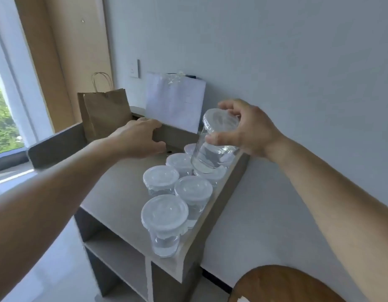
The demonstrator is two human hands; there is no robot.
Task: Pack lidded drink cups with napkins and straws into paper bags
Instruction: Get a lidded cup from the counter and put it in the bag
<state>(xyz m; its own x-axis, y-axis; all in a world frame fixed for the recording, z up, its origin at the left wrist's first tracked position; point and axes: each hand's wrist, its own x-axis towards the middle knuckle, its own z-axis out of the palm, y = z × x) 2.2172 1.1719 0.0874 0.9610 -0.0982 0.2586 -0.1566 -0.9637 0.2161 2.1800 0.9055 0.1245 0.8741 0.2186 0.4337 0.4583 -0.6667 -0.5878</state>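
Loading step: right hand (252, 129) grips a lifted lidded cup (212, 149); left hand (136, 138) lies open beside the paper bag (105, 114). Next, probably: lower it inside.

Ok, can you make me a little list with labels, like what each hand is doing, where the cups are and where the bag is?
right hand: grips a lidded cup, tilted and lifted above the rest
left hand: open, reaching towards the paper bag
other cups: at least five, lids on, standing on the shelf
paper bag: brown, upright, at the far left
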